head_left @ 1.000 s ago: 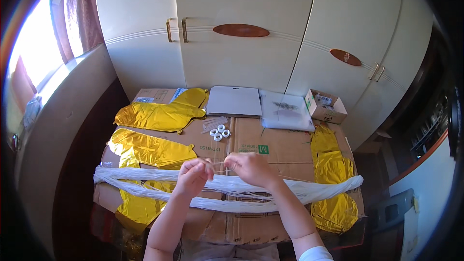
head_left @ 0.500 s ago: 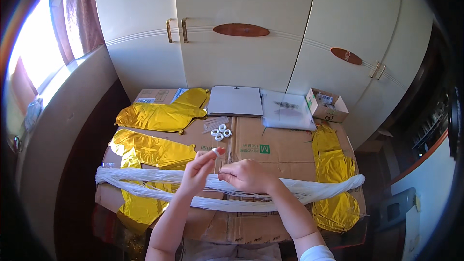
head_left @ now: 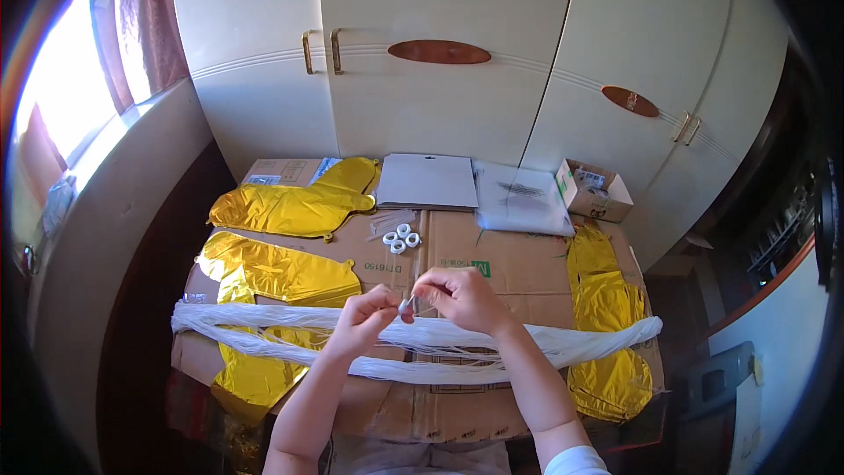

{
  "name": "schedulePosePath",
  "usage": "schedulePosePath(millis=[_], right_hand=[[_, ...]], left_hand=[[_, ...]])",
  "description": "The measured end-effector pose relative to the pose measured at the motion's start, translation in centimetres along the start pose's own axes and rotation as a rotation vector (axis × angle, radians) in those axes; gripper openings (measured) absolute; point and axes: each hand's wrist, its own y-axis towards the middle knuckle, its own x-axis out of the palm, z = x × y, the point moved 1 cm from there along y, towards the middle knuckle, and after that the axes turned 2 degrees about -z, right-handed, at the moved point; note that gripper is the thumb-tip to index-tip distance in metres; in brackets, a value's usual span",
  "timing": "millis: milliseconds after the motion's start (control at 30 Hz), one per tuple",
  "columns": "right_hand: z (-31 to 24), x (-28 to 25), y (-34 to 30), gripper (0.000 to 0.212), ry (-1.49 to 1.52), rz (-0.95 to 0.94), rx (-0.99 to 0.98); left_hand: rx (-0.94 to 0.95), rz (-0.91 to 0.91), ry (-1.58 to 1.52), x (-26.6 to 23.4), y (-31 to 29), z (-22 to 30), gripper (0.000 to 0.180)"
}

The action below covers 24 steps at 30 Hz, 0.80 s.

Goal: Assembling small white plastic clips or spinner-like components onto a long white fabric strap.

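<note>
Above the middle of the table my left hand (head_left: 362,321) is closed, with a small white coil of string (head_left: 405,306) at its fingertips. Close to its right, my right hand (head_left: 462,299) pinches a short white end coming off that coil. Part of the coil is hidden by my fingers. Below both hands, a long loop of white string (head_left: 264,350) stretches sideways across the cardboard. Beyond them lie several small white rings of wound string (head_left: 398,246), grouped together next to some thin clear strips (head_left: 387,222).
Flattened cardboard (head_left: 457,237) covers the table. Gold foil balloons lie at left (head_left: 281,268), far left (head_left: 299,209) and right (head_left: 607,299). Along the back are a grey-white flat stack (head_left: 427,180), clear plastic bags (head_left: 523,200) and a small open box (head_left: 611,202). White cupboards (head_left: 440,105) stand behind.
My left fingers have curled in, and the white band on the raised finger now sits between both hands. My right hand has risen slightly and pinches its end.
</note>
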Motion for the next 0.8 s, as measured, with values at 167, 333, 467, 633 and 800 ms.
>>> schedulePosePath(millis=[167, 333, 467, 633, 800], right_hand=[[1.0, 1.8, 0.1, 0.012, -0.203, 0.081, -0.204], [-0.7, 1.3, -0.5, 0.011, -0.219, 0.046, -0.277], [-1.2, 0.1, -0.3, 0.012, -0.118, 0.084, -0.142], [-0.2, 1.9, -0.2, 0.011, -0.238, 0.034, -0.187], [-1.7, 0.9, -0.6, 0.008, -0.177, 0.107, -0.270]], left_hand=[[0.144, 0.081, -0.472, 1.2, 0.4, 1.1, 0.021], [0.085, 0.168, 0.298, 0.6, 0.5, 1.0, 0.019], [0.064, 0.007, -0.026, 0.6, 0.0, 0.7, 0.017], [0.104, 0.162, -0.513, 1.8, 0.4, 1.5, 0.018], [0.000, 0.192, -0.071, 0.3, 0.4, -0.1, 0.019]])
